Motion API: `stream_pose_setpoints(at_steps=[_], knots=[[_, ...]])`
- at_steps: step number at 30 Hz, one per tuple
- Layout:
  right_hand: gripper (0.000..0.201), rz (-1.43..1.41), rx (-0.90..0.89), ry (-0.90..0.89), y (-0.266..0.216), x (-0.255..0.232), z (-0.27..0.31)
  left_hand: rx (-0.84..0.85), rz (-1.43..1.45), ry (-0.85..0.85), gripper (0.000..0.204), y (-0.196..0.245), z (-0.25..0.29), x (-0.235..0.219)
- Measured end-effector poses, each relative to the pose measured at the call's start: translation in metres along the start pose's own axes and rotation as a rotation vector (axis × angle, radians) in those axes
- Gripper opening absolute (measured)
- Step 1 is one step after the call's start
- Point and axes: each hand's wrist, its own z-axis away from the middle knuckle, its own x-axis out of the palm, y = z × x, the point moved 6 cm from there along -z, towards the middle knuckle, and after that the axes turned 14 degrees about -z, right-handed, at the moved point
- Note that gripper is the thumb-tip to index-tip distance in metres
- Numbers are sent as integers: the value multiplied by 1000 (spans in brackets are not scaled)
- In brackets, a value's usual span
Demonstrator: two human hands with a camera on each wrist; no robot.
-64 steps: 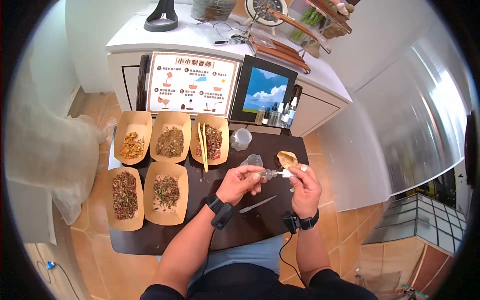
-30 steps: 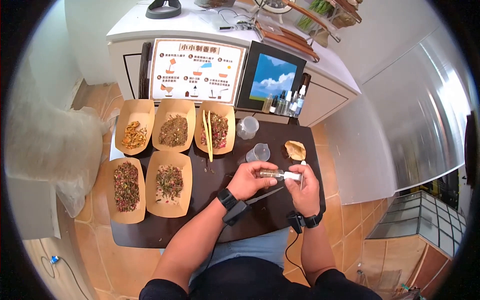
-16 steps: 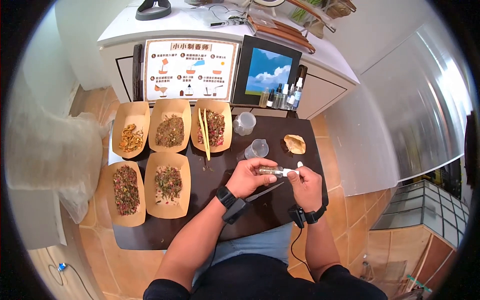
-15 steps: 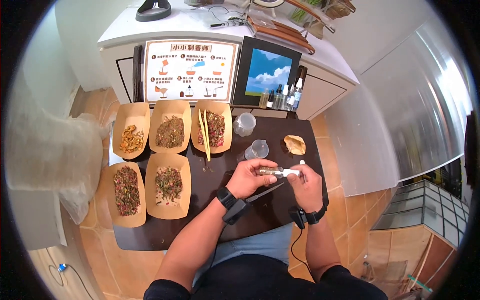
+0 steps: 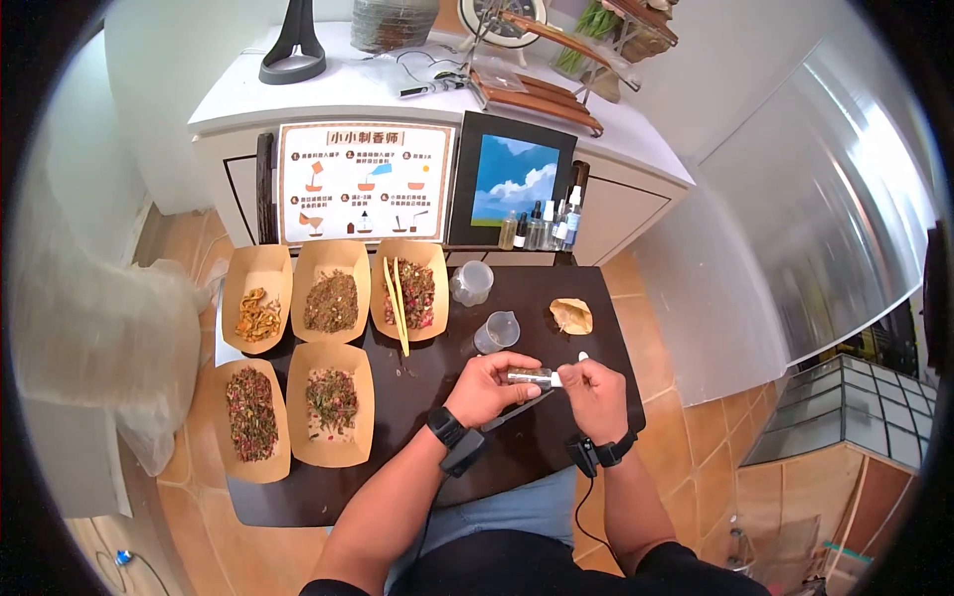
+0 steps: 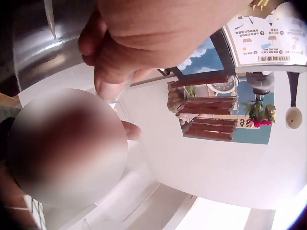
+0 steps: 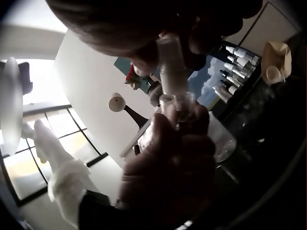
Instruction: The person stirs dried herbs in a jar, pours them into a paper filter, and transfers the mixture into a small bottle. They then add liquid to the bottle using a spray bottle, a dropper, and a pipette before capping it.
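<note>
A small clear glass bottle (image 5: 528, 376) lies nearly level in my left hand (image 5: 479, 394), gripped between thumb and fingers. My right hand (image 5: 599, 399) pinches the white spray top (image 5: 556, 379) at the bottle's mouth. In the right wrist view the top (image 7: 173, 67) is in line with the bottle's neck (image 7: 180, 106). A small white piece (image 5: 583, 356) sticks out above the right hand's fingers. Under the hands lies a plastic pipette (image 5: 514, 411), partly hidden. Just behind them stands a clear measuring cup (image 5: 497, 332).
Paper trays of dried petals and herbs fill the left, one tray (image 5: 442, 260) bearing yellow tweezers (image 5: 397, 305). A clear jar (image 5: 472, 283) and a tan, shell-like piece (image 5: 571, 316) sit at the back. Several small bottles (image 5: 542, 228) stand before the picture.
The spray top, apart from the bottle at first with its tube between them, has come up to the bottle's mouth. The head view has shifted slightly.
</note>
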Motion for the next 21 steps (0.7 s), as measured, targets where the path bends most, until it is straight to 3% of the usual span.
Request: stream_pose_setpoints(at_steps=[2,11,13,15,17,19,20,21], knots=[[16,-134,-21,36,-16,5,-2,12,13,3,37,-2,0,0],[15,-76,69,-30,2,5,3,34,-32,29,39,-1,1,-1],[15,-88,89,-28,10,0,0,-3,-33,9,50,-1,2,3],[11,-416,90,-48,23,-11,-7,24,-31,6,55,7,3,8],[12,-501,6,152,16,-38,-17,48,-23,5,60,12,5,9],[16,-644,-102,428,1,-64,-31,-81,0,-15,64,7,6,8],[17,-617,-160,450,-3,-69,-47,-74,-31,6,42,3,5,7],[18,-590,-217,474,-5,-74,-62,-68,-31,11,42,2,4,6]])
